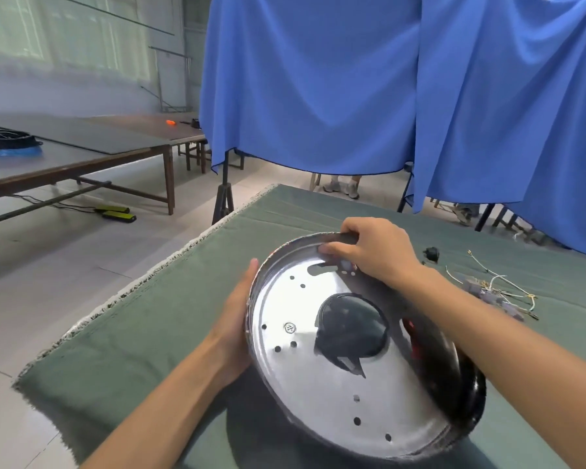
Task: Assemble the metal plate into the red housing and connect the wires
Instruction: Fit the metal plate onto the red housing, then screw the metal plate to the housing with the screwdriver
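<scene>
A round shiny metal plate point(318, 377) with a large central hole and several small holes is tilted above the green cloth. My right hand point(376, 252) grips its far rim, thumb inside the plate and fingers curled over the edge. My left hand point(237, 319) presses flat against the plate's left rim with straight fingers. A sliver of the red housing point(415, 340) shows behind the plate under my right forearm; most of it is hidden. A loose bundle of wires point(494, 292) with connectors lies on the cloth to the right.
The green cloth point(149, 333) covers the work table, its frayed edge running along the left. A small black part point(431, 254) lies near the wires. Blue curtains point(386, 96) hang behind the table. A long table point(82, 154) stands at the far left.
</scene>
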The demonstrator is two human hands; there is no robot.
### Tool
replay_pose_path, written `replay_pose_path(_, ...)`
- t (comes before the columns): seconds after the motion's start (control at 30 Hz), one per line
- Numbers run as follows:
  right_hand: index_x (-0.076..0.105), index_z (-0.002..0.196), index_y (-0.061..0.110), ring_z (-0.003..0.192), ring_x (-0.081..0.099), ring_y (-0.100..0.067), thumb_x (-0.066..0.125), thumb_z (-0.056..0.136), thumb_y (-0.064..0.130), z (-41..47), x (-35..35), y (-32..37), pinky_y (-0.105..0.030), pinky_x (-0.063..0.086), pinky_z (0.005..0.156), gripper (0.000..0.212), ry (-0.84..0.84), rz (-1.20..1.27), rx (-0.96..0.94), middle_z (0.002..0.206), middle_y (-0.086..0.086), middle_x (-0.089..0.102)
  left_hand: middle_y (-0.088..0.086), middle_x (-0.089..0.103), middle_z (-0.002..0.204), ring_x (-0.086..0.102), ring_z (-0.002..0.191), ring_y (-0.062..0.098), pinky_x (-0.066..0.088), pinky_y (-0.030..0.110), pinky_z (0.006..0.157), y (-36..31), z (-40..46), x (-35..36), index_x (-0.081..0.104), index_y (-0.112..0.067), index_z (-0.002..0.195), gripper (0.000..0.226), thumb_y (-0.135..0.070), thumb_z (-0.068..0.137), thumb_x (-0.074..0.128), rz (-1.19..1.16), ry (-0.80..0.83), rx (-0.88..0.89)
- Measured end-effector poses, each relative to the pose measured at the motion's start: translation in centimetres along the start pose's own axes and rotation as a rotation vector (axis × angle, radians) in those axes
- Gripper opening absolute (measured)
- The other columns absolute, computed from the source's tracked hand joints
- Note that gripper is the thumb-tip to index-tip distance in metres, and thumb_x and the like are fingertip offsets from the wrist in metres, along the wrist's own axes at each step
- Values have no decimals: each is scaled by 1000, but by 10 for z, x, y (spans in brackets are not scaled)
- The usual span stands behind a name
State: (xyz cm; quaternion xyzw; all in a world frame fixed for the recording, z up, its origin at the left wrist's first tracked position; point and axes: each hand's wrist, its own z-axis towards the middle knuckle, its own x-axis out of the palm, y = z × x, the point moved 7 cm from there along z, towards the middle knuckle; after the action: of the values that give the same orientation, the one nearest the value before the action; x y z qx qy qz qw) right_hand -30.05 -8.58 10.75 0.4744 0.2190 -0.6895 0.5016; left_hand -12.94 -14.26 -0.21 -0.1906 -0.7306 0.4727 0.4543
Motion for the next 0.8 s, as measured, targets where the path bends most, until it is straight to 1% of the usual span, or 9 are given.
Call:
replay_pose_path(0.07, 52, 74, 27, 67, 48, -12, 59, 80, 63, -1, -3, 9, -22, 30, 52, 37, -79, -60, -107, 70, 12, 55, 7, 73, 106, 71, 92, 20, 57, 28, 66, 1, -1, -1, 79, -23, 92, 58, -56, 94, 31, -21, 25, 9)
replay_pose_path(0.17, 57, 79, 24, 72, 43, -8, 59, 82, 60, -3, -1, 15, -23, 27, 53, 37, -159, -118, -224, 74, 15, 49, 9, 74, 99, 72, 85, 21, 56, 25, 60, -3, 2, 0, 79, -22, 88, 55, -53, 93, 34, -15, 35, 55)
replay_pose_path(0.33, 57, 84, 18, 82, 43, -11, 64, 81, 54, -1, 20, 7, -26, 34, 58, 37, -96, -147, -286, 84, 11, 47, 15, 72, 95, 67, 81, 30, 52, 35, 79, -18, 16, -6, 74, -10, 86, 50, -53, 89, 48, 257, -89, 27)
replay_pose_path(0.43, 53, 85, 22, 81, 41, -9, 62, 82, 54, 1, 34, 1, -21, 32, 59, 33, 22, -87, -273, 85, 13, 44, 14, 60, 70, 54, 58, 22, 44, 20, 50, -37, 31, -25, 65, -6, 78, 34, -39, 85, 62, 652, -210, -19)
replay_pose_path(0.5, 53, 86, 25, 80, 45, -9, 59, 86, 52, 6, 39, -4, -19, 34, 60, 28, 106, -14, -234, 85, 11, 50, 9, 54, 66, 48, 55, 21, 40, 18, 41, -51, 41, -27, 60, -10, 77, 26, -35, 83, 64, 880, -205, -51)
replay_pose_path(0.6, 59, 93, 23, 84, 54, -12, 50, 93, 45, 13, 44, -15, -28, 44, 71, 24, 233, 129, -127, 92, 8, 60, 10, 56, 78, 50, 65, 24, 45, 26, 55, -73, 60, -15, 57, -15, 82, 26, -40, 80, 66, 1183, -215, 44)
replay_pose_path(0.67, 60, 95, 23, 87, 56, -15, 47, 96, 39, 15, 48, -24, -33, 47, 77, 21, 280, 177, -67, 95, 7, 63, 10, 65, 84, 59, 74, 24, 49, 31, 66, -83, 77, 4, 64, -11, 84, 30, -40, 78, 69, 1232, -190, 153)
replay_pose_path(0.73, 61, 93, 23, 90, 57, -17, 44, 98, 35, 18, 53, -33, -38, 47, 82, 21, 309, 208, -15, 95, 5, 65, -2, 68, 82, 61, 74, 10, 48, 26, 65, -83, 96, 24, 70, -18, 86, 22, -39, 78, 71, 1264, -105, 182)
replay_pose_path(0.8, 63, 89, 23, 91, 57, -17, 42, 97, 31, 20, 58, -39, -41, 46, 85, 24, 338, 219, 25, 95, 4, 65, -4, 70, 80, 63, 74, 9, 51, 25, 67, -71, 115, 38, 73, -21, 83, 14, -34, 78, 71, 1352, -5, 122)
